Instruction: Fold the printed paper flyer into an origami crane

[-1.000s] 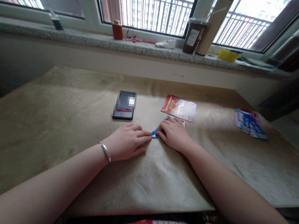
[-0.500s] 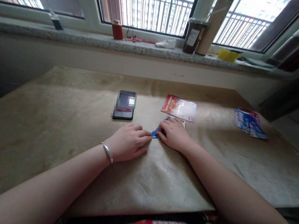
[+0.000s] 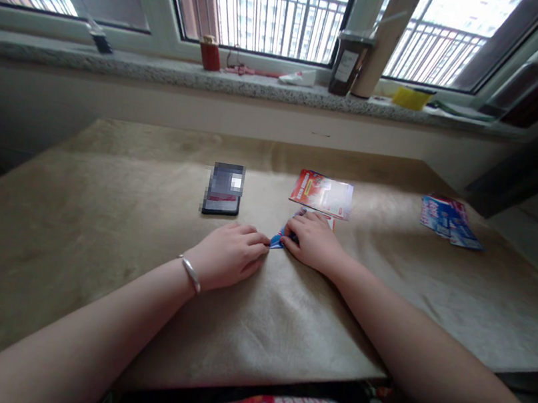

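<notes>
A small blue, white and red printed paper [image 3: 277,240], with a pointed near-left end, lies on the table mostly beneath my right hand [image 3: 314,243]. The fingers of that hand are curled and press down on it. At the paper's pointed end, my left hand [image 3: 231,255] has its fingertips together, gripping the tip. A silver bangle [image 3: 191,275] circles the left wrist. Just beyond my right hand lies a stack of red and white printed leaflets [image 3: 321,193]. The middle of the worked paper is hidden by my right hand.
A phone [image 3: 223,194], partly pixelated, lies left of the leaflets on the brown-covered table [image 3: 154,157]. More blue leaflets [image 3: 451,220] are fanned out at the far right. On the stone windowsill [image 3: 265,90] stand a dark lidded cup [image 3: 348,65], a red lighter-like object [image 3: 210,55] and a yellow item [image 3: 412,99].
My left hand has shifted slightly left and its fingers are closer together at the paper's tip. A bit more of the blue point shows. My right hand stays in place.
</notes>
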`<state>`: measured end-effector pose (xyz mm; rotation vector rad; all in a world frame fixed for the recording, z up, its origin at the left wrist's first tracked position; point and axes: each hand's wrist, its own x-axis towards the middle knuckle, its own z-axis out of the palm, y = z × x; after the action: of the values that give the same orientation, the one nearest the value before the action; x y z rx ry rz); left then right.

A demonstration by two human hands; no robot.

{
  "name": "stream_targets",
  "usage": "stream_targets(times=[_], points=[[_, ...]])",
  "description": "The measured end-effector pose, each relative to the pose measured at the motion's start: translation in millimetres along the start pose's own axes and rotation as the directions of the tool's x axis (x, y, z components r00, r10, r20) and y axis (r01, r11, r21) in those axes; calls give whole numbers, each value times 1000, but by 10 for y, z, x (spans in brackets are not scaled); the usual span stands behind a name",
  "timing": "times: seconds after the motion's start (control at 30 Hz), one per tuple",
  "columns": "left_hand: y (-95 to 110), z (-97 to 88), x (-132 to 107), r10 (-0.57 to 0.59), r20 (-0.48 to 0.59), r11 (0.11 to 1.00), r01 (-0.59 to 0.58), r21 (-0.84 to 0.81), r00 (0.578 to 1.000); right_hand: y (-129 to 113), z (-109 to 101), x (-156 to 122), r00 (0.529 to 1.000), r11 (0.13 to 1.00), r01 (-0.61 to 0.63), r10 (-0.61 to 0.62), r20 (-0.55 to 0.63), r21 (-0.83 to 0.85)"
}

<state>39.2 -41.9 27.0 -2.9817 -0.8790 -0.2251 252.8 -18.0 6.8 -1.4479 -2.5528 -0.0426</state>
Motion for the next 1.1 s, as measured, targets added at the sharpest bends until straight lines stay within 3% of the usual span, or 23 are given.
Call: stream_targets(times=[0.33,0.57,0.67,0.77,0.87,0.97,1.1], points=[[-81,-36,-39,-15,12,994,16,-109,1000,48,21,-23,999,999,38,-38,-13,-4],[-195,50,-76,-31,-23,967,25,-255,999,57,35,-53,998,998,55,-55,-29,-1],[-207,91,-73,-7,-81,968,-14,-252,997,31,34,-48,996,997,80,-80,-46,5],[-194,102,-66,64,-77,977,-78,-200,995,-2,46,-30,993,994,104,-101,-67,43],[-172,96,-63,59,-62,988,-67,-138,996,-4,65,-14,988,988,107,-94,-122,107],[-144,86,-60,53,-48,993,-58,-100,997,42,79,-8,961,970,206,-175,-216,128],[-98,73,-52,45,-34,997,-47,-57,998,114,78,-21,876,901,418,-364,-316,119]])
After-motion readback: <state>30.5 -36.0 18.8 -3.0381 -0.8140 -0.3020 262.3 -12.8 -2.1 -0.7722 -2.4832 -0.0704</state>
